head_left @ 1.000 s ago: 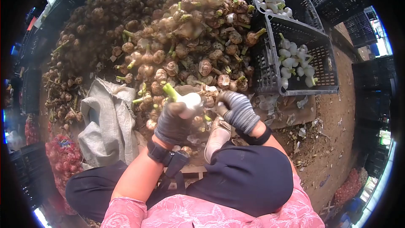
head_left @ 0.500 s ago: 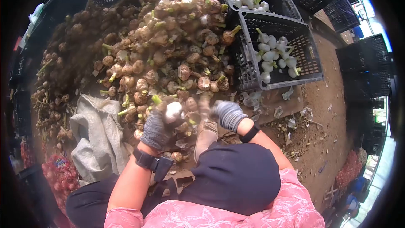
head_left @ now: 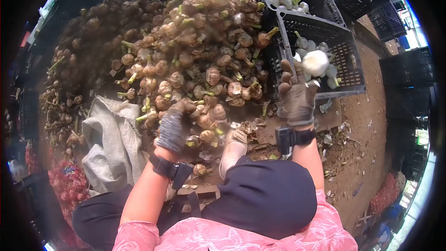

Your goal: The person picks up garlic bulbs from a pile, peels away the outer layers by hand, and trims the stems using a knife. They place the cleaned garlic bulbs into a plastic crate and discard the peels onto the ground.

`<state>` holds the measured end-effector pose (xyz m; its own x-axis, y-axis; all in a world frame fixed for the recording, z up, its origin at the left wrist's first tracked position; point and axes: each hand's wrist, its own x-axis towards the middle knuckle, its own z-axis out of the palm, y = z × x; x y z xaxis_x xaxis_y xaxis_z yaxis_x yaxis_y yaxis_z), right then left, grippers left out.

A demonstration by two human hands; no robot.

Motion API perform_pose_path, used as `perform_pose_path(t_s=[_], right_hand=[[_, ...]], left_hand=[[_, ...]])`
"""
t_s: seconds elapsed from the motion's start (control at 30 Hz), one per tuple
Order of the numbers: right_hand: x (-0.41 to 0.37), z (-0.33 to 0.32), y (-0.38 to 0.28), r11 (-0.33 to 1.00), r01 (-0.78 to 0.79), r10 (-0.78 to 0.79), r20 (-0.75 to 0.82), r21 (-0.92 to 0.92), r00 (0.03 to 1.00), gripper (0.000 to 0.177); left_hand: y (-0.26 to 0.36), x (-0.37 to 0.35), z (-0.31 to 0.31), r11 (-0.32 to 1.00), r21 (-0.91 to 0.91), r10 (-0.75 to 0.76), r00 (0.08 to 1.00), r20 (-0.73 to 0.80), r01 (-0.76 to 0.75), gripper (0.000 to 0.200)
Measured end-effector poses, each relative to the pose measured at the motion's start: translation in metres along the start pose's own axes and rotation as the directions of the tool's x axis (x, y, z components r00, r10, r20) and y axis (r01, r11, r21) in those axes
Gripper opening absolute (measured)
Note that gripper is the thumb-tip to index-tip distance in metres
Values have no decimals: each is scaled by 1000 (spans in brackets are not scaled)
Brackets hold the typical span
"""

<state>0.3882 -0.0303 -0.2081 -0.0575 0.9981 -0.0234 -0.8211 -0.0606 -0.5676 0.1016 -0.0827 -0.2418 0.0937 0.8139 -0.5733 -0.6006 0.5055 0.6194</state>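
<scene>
So, the clean white garlic bulb sits just past the right hand, up and to the right of its fingertips, over the near black crate. That hand is palm-up with the fingers spread apart, not wrapped around the bulb; can't tell if any finger touches it. More white bulbs are in the crate right behind it. Meanwhile the left hand is well away, fingers curled at the edge of the brownish garlic pile. Can't tell whether it's pinching anything.
</scene>
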Motion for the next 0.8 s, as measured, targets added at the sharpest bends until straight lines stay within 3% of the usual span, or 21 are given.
perform_pose_path(t_s=[0.03,0.1,0.13,0.17,0.2,0.23,0.3,0.33,0.37,0.43,0.5,0.53,0.57,0.63,0.67,0.7,0.73,0.77,0.8], right_hand=[[10,-5,4,999,-30,32,87,-30,996,63],[26,-5,24,865,-300,288,-93,-401,953,54],[34,1,41,676,-368,350,-161,-638,923,51],[45,-14,71,543,-267,346,-77,-796,935,50],[53,-19,95,359,-245,350,-113,-901,930,54],[64,-15,115,-121,-3,284,-38,-993,958,61],[78,0,138,-542,-31,357,-264,-840,896,67],[83,-1,142,-563,-31,350,-273,-826,896,64],[87,-6,147,-585,-36,341,-286,-810,896,62],[96,-6,149,-553,-42,352,-279,-832,894,49],[71,-11,147,54,49,299,63,-997,952,40],[55,2,149,483,-21,330,160,-876,930,43],[40,22,133,148,396,219,421,-906,880,51],[14,35,116,50,449,412,428,-892,805,52],[2,39,108,288,207,455,324,-935,829,53],[-4,39,101,486,-61,516,230,-872,825,53],[-3,33,92,509,-147,501,152,-848,852,55],[-3,32,88,641,-320,484,43,-698,874,58],[-3,43,79,574,-424,535,-71,-700,842,56]], left_hand=[[7,-3,4,993,-118,-31,994,-109,18,27],[10,-6,1,980,-188,-97,986,-133,71,26],[6,-3,-3,988,-151,-66,981,-180,39,26],[0,1,-10,994,-112,-33,973,-229,8,26],[-18,21,-46,988,-147,48,999,5,-47,26],[-10,8,-23,997,-35,60,992,-111,-64,22],[-8,3,-18,987,163,31,993,-115,-12,26],[-4,-1,-11,970,244,20,991,-132,13,36],[-11,1,-24,951,307,49,999,-3,-46,48],[-2,-5,-17,984,169,-57,998,-15,58,55],[1,-8,-14,984,175,-10,1000,-5,11,55],[0,-10,-13,984,175,33,999,-3,-32,54],[1,-10,-10,986,167,30,1000,-8,-28,54],[1,-9,-3,1000,18,-5,994,113,3,54],[-20,10,-26,998,50,18,977,211,-29,57],[-3,-3,-8,990,130,-73,984,161,52,59],[-1,-7,3,975,218,-8,984,177,-31,61],[-4,-9,12,946,303,55,978,200,-115,62],[-8,-8,20,906,348,159,954,254,-243,63]])
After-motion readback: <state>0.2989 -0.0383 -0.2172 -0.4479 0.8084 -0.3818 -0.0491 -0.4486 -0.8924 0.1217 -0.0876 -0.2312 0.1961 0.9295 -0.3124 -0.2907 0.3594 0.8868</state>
